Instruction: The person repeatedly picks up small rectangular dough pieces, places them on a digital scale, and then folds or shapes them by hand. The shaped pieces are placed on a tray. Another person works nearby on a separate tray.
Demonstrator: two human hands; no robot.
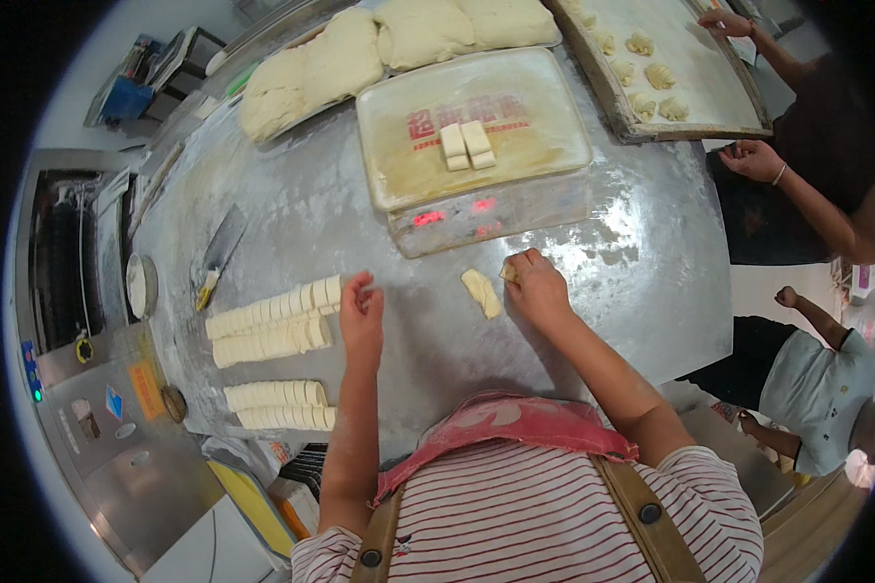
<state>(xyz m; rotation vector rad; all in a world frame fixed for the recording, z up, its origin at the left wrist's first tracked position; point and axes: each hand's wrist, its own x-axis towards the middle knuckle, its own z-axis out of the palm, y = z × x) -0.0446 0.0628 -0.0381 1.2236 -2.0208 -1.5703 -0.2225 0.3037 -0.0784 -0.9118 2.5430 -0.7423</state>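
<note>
My right hand is closed on a small dough piece, which shows at its fingertips and is mostly hidden by the hand. Just left of it a flattened, elongated strip of dough lies on the metal worktable. My left hand is at the right end of the upper rows of cut dough pieces, fingers loosely curled and apart, with nothing visible in them. More rows of cut dough lie nearer to me.
A digital scale carries a floured tray with dough blocks. Large dough slabs lie behind. A scraper and round bowl are at left. Beside a wooden-edged tray of shaped dough stands another person.
</note>
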